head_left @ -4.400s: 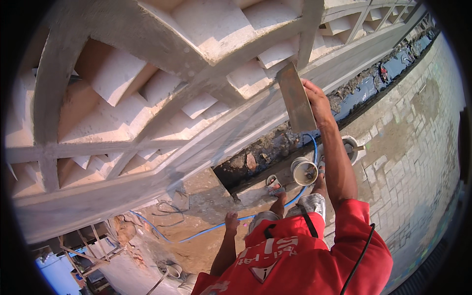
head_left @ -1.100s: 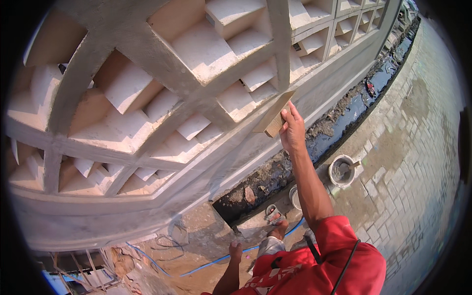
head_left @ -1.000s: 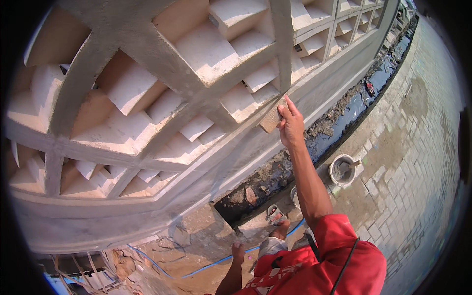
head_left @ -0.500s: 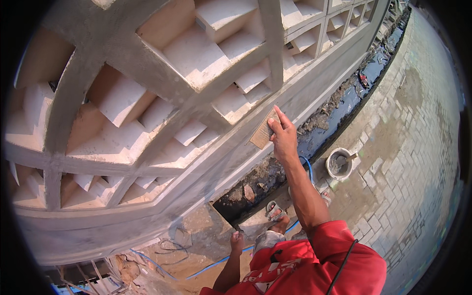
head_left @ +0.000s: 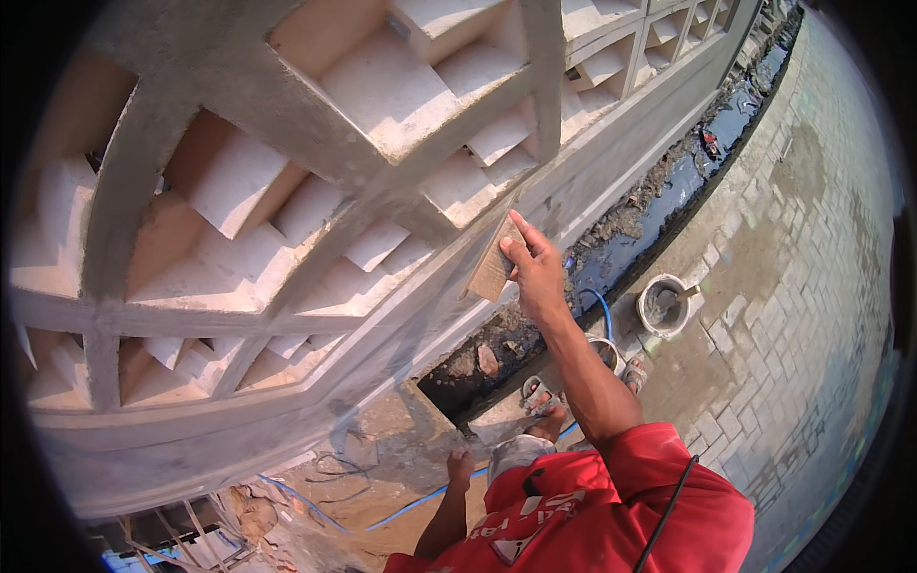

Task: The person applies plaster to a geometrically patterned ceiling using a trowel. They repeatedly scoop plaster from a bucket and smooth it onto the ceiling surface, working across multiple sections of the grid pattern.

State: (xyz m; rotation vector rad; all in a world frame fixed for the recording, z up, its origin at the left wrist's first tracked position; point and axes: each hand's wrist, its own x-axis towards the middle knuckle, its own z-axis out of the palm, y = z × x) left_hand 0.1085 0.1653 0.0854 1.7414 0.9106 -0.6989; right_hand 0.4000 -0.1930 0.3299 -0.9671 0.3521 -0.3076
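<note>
Board (head_left: pixel 491 271) is slanting down-left from the right hand (head_left: pixel 539 274), which is pinching it; left hand (head_left: pixel 460 465) is hanging farther off.

Red short-sleeved shirt (head_left: pixel 621 501); white lettering (head_left: pixel 549 513) and triangular print (head_left: pixel 516 549). Thin black cord (head_left: pixel 667 513) at right. Pale shorts (head_left: pixel 517 453), strapped sandals (head_left: pixel 536 392). Left hand (head_left: pixel 460 467), right hand (head_left: pixel 541 272) bare.

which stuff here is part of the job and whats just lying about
Likely part of the work:
flat board in the right hand
wall
white bucket with grey contents

Apparently just lying about:
blue hose
stone and red object in the ditch
</note>
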